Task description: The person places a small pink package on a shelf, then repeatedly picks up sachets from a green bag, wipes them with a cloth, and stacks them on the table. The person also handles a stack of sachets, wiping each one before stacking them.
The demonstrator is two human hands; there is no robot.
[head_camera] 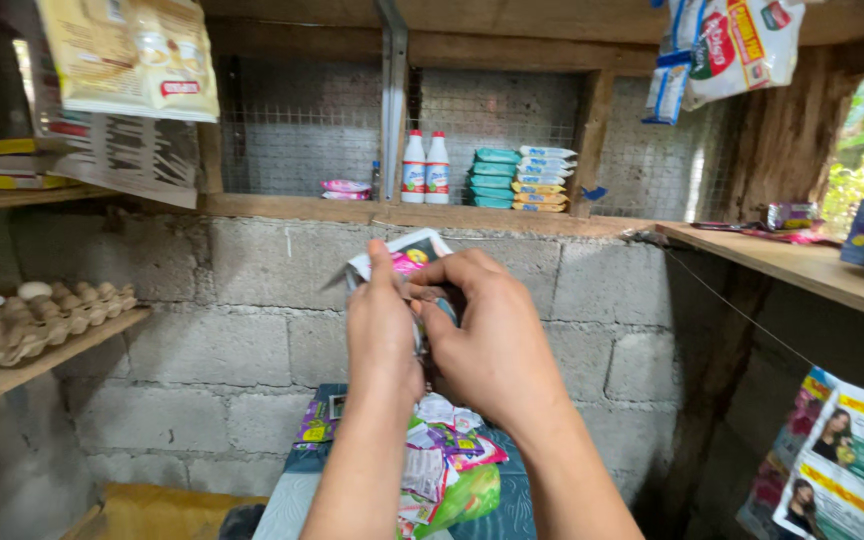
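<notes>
- Left hand (384, 325), centre frame: raised, fingers closed on a small white-and-pink sachet (404, 254).
- Right hand (492, 335): thumb and fingers pinch the same sachet from the right.
- Step, as judged: working one sachet, held up before the block wall.
- Lower centre: sachet pile (442, 465) on the desk (297, 490).
- Next move needs steady two-handed pinch.
</notes>
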